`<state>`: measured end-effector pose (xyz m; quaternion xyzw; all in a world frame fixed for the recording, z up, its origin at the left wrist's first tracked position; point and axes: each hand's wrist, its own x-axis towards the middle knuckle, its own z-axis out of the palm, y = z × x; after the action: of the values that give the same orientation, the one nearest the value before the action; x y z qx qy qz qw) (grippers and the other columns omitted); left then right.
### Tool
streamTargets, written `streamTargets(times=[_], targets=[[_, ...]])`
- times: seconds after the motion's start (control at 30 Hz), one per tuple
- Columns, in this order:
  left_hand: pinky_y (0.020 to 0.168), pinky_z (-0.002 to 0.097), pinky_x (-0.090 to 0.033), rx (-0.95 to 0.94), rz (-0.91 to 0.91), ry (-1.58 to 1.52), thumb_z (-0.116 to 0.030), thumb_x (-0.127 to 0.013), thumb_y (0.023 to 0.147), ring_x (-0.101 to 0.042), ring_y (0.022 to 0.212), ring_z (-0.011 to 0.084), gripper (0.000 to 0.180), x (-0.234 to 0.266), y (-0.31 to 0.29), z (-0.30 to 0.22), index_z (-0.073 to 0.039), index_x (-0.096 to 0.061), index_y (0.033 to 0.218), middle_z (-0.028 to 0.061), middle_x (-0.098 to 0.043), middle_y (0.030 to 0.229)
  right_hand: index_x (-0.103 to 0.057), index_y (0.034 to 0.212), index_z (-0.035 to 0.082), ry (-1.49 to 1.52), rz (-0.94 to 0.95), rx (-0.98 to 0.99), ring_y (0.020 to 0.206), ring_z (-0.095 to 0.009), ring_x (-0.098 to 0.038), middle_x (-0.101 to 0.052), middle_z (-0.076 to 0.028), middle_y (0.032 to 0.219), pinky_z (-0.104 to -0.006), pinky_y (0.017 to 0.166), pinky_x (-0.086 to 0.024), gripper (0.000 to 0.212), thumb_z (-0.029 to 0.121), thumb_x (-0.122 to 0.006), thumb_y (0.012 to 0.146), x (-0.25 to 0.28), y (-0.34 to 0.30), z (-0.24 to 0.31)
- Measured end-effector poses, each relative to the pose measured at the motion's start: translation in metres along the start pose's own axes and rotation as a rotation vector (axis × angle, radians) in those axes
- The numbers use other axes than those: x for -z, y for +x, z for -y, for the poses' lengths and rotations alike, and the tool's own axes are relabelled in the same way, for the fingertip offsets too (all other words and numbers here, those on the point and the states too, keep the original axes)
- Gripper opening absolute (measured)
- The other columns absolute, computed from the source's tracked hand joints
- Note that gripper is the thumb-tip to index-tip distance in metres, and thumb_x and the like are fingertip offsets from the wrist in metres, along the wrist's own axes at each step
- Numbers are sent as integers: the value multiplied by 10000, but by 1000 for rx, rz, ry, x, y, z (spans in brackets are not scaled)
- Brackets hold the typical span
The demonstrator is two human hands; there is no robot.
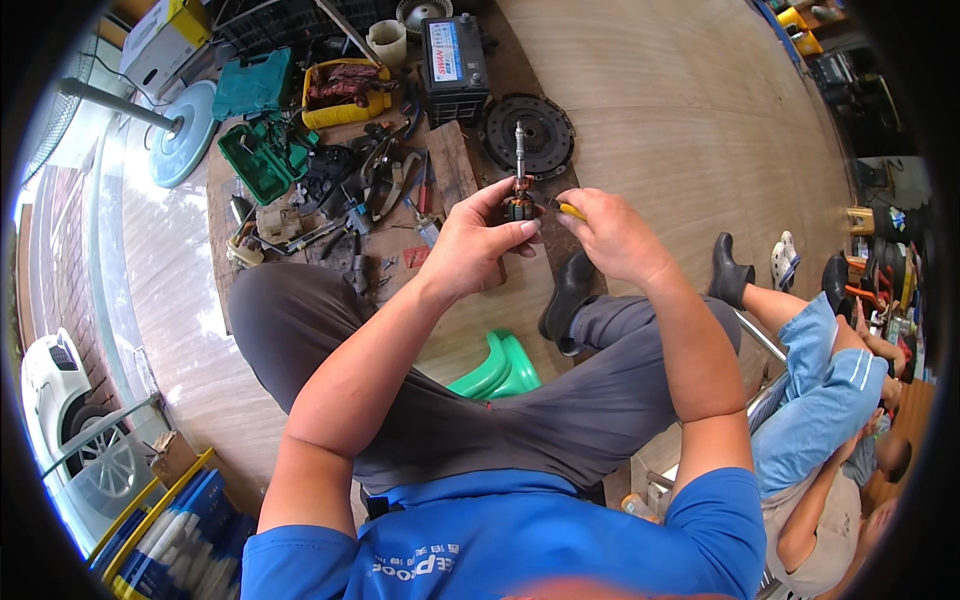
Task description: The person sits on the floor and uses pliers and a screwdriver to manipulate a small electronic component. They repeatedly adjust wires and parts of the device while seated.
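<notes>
My left hand grips a small motor armature with a steel shaft pointing up and a copper-coloured winding at its base. My right hand holds a yellow-handled tool, its tip touching the side of the armature. Both hands are raised above my knees as I sit on a green plastic stool.
On the floor ahead lie scattered tools and parts, an open green tool case, a yellow tray, a black car battery and a round clutch plate. Another person in blue sits at the right.
</notes>
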<state>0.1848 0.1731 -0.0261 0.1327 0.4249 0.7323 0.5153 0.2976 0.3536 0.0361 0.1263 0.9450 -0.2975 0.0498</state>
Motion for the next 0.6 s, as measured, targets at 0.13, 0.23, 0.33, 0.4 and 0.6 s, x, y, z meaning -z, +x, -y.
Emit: streamTargets(times=[0.13,0.23,0.33,0.4,0.6], targets=[[819,325,-592,-22,-4,9,46,-659,928,-683,956,175,563,1,0,-1,-30,-471,1453,100,-668,1206,-635,1032,7,-16,0,-17,949,-418,-636,-669,-216,981,-489,814,-504,181,173,-615,964,-1,1,-1],[848,328,-591,-23,-7,-7,61,-661,915,-679,983,176,585,1,0,-2,-26,-466,1460,99,-659,1222,-637,1030,8,-21,6,-34,948,-416,-637,-670,-215,979,-486,812,-505,182,178,-615,966,2,2,1],[872,328,-592,-15,-5,-26,87,-667,891,-665,975,157,612,3,-1,-4,-8,-464,1461,90,-643,1235,-641,1039,11,-30,8,-30,947,-415,-638,-670,-213,979,-483,812,-506,187,182,-615,968,3,3,2],[877,329,-592,-18,-5,-15,93,-663,890,-660,986,153,613,6,-1,-3,-9,-465,1461,83,-638,1243,-644,1050,12,-28,11,-25,952,-413,-638,-668,-211,986,-480,816,-506,193,184,-614,969,4,4,2],[897,331,-586,-76,18,42,120,-642,883,-639,1024,132,605,7,0,-2,-18,-489,1452,45,-630,1251,-648,1068,10,-23,-29,30,983,-397,-630,-663,-189,1019,-465,836,-506,193,170,-616,966,3,2,2]])
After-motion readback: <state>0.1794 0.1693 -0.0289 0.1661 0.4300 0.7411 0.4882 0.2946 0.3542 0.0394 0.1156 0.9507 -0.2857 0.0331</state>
